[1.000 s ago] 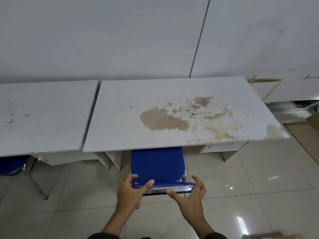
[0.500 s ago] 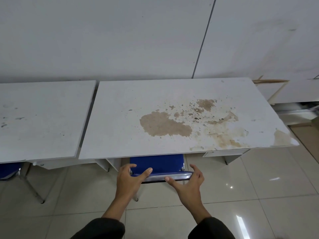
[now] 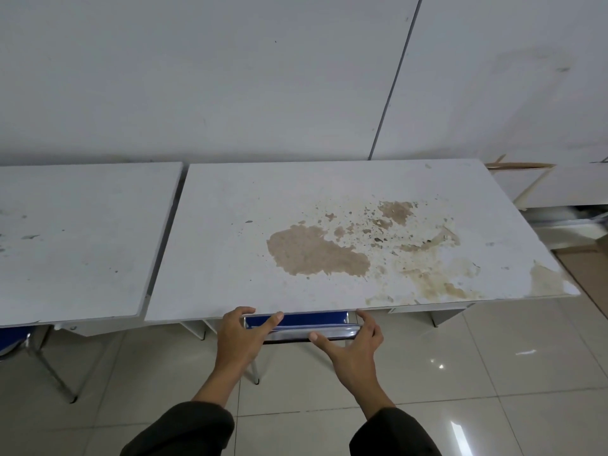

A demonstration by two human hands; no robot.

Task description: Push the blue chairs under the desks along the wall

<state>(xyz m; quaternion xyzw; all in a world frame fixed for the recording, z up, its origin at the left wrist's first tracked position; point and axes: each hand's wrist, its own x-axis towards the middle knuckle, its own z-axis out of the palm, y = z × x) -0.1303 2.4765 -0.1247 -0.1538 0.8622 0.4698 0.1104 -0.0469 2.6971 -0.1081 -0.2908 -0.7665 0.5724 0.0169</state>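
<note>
Left hand (image 3: pixel 239 339) and right hand (image 3: pixel 357 348) clasp the blue chair (image 3: pixel 309 319) back's ends, fingers (image 3: pixel 366 319) half-curled round it; the worktop (image 3: pixel 263 225) edge lies just above the fingertips.

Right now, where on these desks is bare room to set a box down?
Free: the left half of the stained desk, between the left desk and the brown stain; the left desk too. Crowded: the front edge, where left hand and right hand grip the blue chair just under it.

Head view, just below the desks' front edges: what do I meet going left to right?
Blue chair under the left white desk → left hand → blue chair with chrome back rail → right hand.
</note>
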